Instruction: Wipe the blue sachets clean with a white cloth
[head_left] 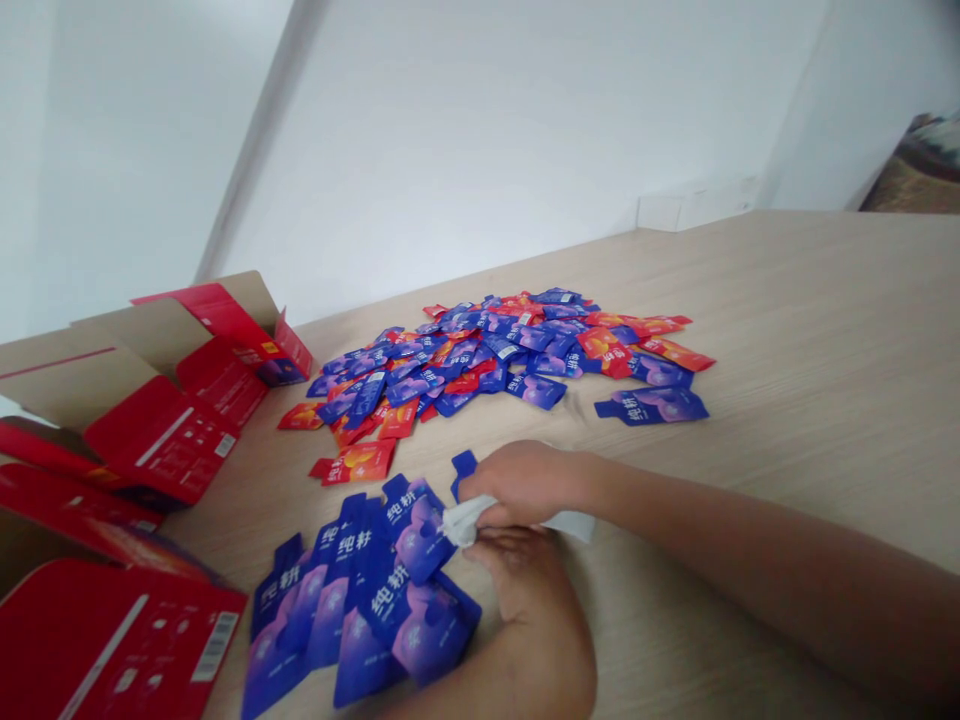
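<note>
My right hand point(525, 482) is closed on a white tissue point(469, 520), whose crumpled end sticks out by the thumb. More white shows under the wrist. The spout end of a blue pouch point(463, 468) shows at this hand's fingertips; the rest is hidden. Just below, my left hand point(517, 570) is closed with its fingers curled up against the tissue and right hand. What it grips is hidden. Left of both hands lie several overlapping flat blue-purple pouches point(352, 590) with white lettering, spouts pointing away from me.
A wide heap of blue pouches point(420, 385) and red-orange pouches point(356, 462) covers the table's middle. One blue pouch point(656, 405) lies apart on the right. Open red cartons point(172, 440) line the left side. A white box point(697, 205) stands by the wall.
</note>
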